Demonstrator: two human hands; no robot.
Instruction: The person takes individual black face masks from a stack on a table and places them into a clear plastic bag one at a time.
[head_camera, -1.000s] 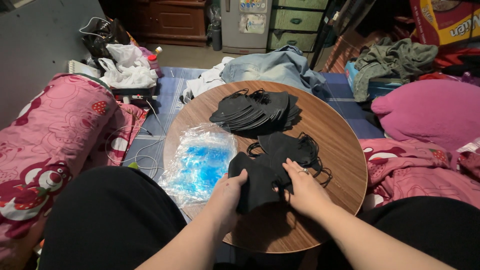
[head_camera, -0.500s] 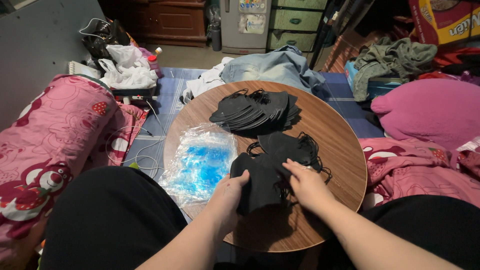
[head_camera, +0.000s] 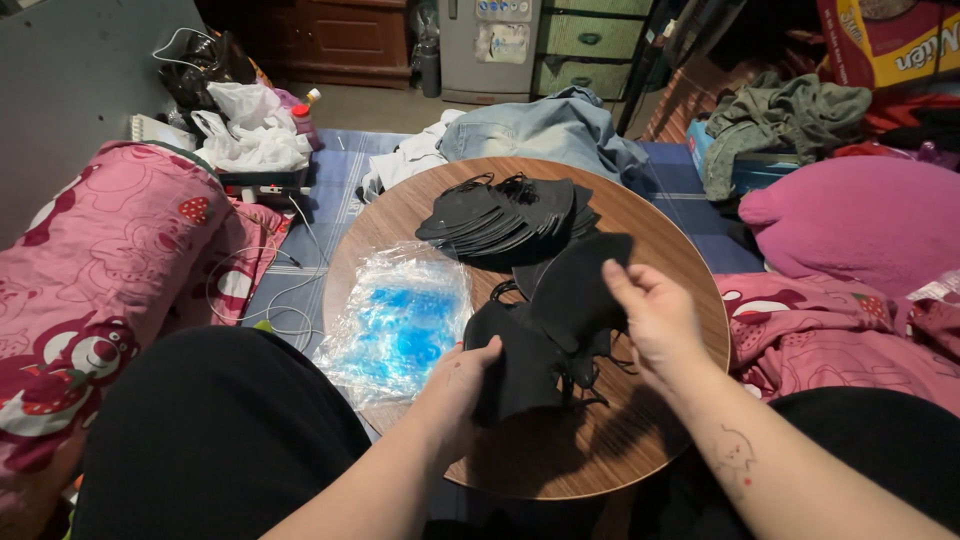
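A round wooden table sits over my lap. My left hand grips a bunch of black face masks near the table's front. My right hand pinches a single black mask and holds it raised just above that bunch. A fanned row of black masks lies on the far half of the table. Left of my hands, a clear plastic bag with blue print lies over the table's left edge.
A pink printed blanket lies at the left and a pink pillow at the right. Denim clothing and white plastic bags lie beyond the table. White cables trail on the blue mat.
Both hands lifted off the pile. My right hand has pulled one mask up and away from the bunch, which my left hand now holds.
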